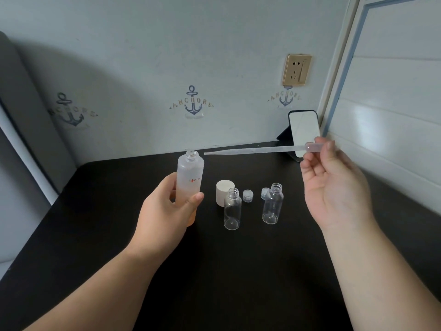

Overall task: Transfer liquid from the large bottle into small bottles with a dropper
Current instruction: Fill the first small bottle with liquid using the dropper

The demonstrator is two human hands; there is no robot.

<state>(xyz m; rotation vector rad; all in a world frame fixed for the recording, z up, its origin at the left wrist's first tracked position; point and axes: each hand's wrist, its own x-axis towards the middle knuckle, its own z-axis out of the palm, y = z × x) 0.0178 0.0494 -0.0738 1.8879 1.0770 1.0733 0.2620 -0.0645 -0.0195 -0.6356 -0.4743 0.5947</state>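
My left hand (167,211) grips the lower part of the large frosted bottle (191,173), which stands upright and uncapped on the black table (214,271). My right hand (334,182) pinches the bulb of a clear plastic dropper (253,150), held about level. The dropper's tip points left and ends just right of the large bottle's mouth. Two small clear bottles stand open on the table: one (232,209) in the middle, the other (272,204) to its right, below my right hand.
A white cylindrical cap (222,192) stands behind the middle small bottle. Two small clear caps (248,195) (264,193) lie between the small bottles. A phone (304,132) leans against the wall at the back right. A wall socket (296,70) is above it.
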